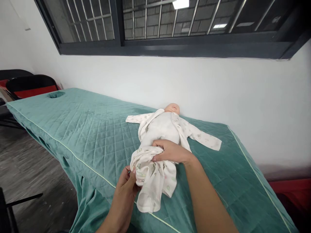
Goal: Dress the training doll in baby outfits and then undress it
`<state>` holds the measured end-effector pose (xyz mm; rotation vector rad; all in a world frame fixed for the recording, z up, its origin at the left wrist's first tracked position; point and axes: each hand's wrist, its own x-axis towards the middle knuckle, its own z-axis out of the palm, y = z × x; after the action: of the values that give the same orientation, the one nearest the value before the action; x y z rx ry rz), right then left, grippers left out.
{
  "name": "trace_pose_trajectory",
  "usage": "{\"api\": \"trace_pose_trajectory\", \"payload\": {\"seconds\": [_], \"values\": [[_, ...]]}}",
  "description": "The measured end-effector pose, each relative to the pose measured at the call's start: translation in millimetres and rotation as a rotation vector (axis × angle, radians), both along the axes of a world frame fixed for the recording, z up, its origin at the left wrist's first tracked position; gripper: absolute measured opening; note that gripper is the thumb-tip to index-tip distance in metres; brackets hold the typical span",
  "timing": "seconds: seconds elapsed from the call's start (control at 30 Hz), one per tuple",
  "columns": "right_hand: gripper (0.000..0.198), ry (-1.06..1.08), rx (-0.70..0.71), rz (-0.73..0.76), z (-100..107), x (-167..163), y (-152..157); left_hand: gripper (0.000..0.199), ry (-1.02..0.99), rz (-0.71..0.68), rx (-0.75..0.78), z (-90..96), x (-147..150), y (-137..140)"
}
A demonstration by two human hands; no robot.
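Note:
A baby doll (173,108) lies on its back on the green quilted bed cover, its head toward the wall. It wears a white printed jacket (204,137), open at the front with both sleeves spread out, over a plain white layer. Bunched around the doll's lower end are white baby pants (152,191) with a small print, their legs hanging toward me. My right hand (171,151) pinches the gathered upper edge of the pants from above. At their left side my left hand (127,181) grips the fabric. The doll's feet are hidden in the cloth.
The massage bed's green cover (92,126) has a face hole (56,94) at the far left. Behind the bed rises a white wall with a barred window (155,45). Black and red folding chairs (34,85) stand at the left, and something red (291,191) shows at the right.

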<state>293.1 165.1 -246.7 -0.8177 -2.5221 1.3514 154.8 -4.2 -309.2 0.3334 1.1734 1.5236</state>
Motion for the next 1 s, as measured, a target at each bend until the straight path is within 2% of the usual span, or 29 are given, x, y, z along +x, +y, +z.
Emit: {"api": "trace_pose_trajectory", "payload": {"seconds": [0.1, 0.27, 0.37, 0.53, 0.7, 0.83, 1.0], "values": [[0.027, 0.019, 0.009, 0.014, -1, 2, 2, 0.042, 0.141, 0.02, 0.033, 1.2, -2, 5], [0.026, 0.025, -0.015, 0.061, -2, 4, 3, 0.045, 0.478, 0.049, 0.069, -1.8, -20, 23], [0.029, 0.024, -0.016, 0.066, -2, 4, 3, 0.042, 0.596, 0.059, 0.114, -6.6, -31, 38], [0.03, 0.02, -0.013, 0.054, -1, 3, 3, 0.037, 0.628, 0.017, 0.203, -7.0, -43, 60], [0.034, 0.027, -0.023, 0.045, -1, 3, 2, 0.041, 0.516, -0.049, 0.254, 0.3, -47, 69], [0.036, 0.01, -0.033, 0.042, 2, 1, 0, 0.049, 0.418, -0.102, 0.135, 5.7, -45, 54], [0.038, -0.007, -0.02, 0.041, 3, -2, -2, 0.046, 0.404, -0.069, -0.153, 0.2, -38, 0]]}}
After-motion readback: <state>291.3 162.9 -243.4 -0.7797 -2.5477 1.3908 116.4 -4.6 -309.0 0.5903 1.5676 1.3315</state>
